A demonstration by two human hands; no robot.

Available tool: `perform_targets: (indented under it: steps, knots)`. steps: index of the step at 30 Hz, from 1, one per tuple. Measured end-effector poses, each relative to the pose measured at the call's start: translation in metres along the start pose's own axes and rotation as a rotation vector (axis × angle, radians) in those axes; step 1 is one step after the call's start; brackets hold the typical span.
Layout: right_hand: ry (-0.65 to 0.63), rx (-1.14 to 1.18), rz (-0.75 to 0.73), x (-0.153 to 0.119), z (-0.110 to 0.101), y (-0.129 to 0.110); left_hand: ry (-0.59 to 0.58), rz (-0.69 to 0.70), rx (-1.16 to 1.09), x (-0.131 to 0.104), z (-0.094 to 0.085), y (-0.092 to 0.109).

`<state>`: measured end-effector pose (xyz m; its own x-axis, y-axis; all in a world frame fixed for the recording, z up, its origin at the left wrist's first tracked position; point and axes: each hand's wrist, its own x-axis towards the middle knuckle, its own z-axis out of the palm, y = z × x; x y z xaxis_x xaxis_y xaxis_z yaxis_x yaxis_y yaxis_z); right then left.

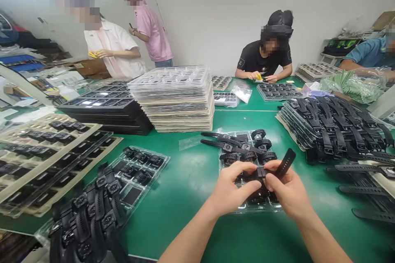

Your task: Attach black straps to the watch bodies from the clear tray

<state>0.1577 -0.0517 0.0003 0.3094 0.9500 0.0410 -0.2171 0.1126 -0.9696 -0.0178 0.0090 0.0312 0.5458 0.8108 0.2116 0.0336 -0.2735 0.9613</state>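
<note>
- Black smartwatches with rubber straps [95,213], nearest the camera, are lying heaped at eight o'clock, taking the clock as centred on the view.
- Cream and clear plastic trays [52,163] are standing stacked at nine o'clock, carrying rows of dark watches.
- Person in a white short-sleeved shirt [114,37] is holding something yellow at ten o'clock.
- Clear compartmented plastic tray [140,180] is lying at eight o'clock, the heap covering its near part.
- Tall stack of clear and cream plastic trays [182,111] is rising at ten o'clock, close to the centre.
- Bare left hand [233,189] at five o'clock is pinching one end of a black rubber-strapped watch [262,172] between thumb and fingers.
- That watch is hanging at four o'clock, fingers partly hiding it, above a clear plastic tray of black watches [253,208].
- Bare right hand [290,191] at four o'clock is gripping the other side, the slotted strap sticking up toward two o'clock.
- Clear tray stack draped with black straps [336,127] is standing at three o'clock.
</note>
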Motion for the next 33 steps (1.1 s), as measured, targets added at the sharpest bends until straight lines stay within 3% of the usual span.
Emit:
perform_targets:
  steps: [8,14,17,22,28,33]
  knots:
    - [0.009,-0.1,0.033,0.0,0.01,-0.01,0.086,-0.064,-0.073,0.0,0.011,-0.007]
    - [-0.105,-0.064,0.023,-0.002,0.009,-0.009,-0.006,-0.063,0.032,0.0,0.01,0.0]
    - [-0.139,-0.105,-0.038,-0.004,0.008,-0.008,-0.052,-0.049,0.033,0.0,0.008,0.002]
    - [-0.086,-0.077,-0.205,-0.01,0.003,-0.002,-0.012,-0.046,0.009,0.0,0.004,-0.001]
    - [-0.227,-0.25,-0.34,-0.01,-0.01,-0.006,-0.075,-0.006,-0.028,-0.001,0.005,0.001]
    - [-0.1,-0.107,-0.361,-0.011,-0.002,-0.003,-0.043,0.015,0.011,-0.002,0.006,0.001]
